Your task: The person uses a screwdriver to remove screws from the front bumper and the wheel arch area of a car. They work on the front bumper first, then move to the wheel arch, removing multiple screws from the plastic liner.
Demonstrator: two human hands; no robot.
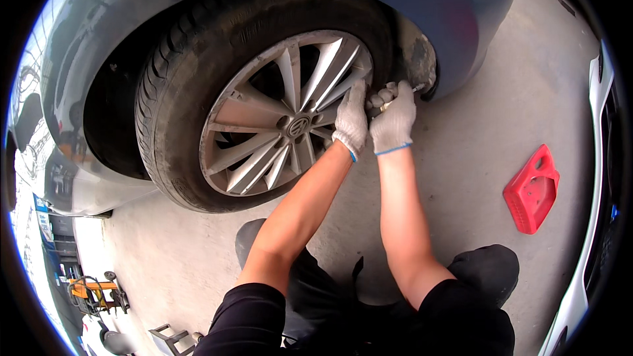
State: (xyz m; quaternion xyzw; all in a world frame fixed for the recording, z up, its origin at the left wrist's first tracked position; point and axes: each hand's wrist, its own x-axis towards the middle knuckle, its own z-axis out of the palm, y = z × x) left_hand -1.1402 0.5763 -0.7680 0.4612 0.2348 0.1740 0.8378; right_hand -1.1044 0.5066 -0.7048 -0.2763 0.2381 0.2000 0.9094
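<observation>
A car wheel with a silver spoked rim [254, 113] and a black tire [173, 102] sits turned outward in the wheel arch. My left hand [352, 120], in a white knit glove with a blue cuff edge, lies against the rim's right side, fingers stretched out. Just right of it, my right hand [394, 118], gloved alike, is closed around a slim tool with a thin metal tip [418, 88]. That tip points to the dirty arch liner [419, 56] at the fender's lower edge. Most of the tool is hidden by my fingers, so its kind is unclear.
The blue-grey fender [422, 10] overhangs the wheel. A red plastic tray-like piece [533, 190] lies on the concrete floor [455, 178] to my right. Another vehicle's white edge [593, 178] runs along the far right. An orange wheeled jack [95, 293] stands at lower left.
</observation>
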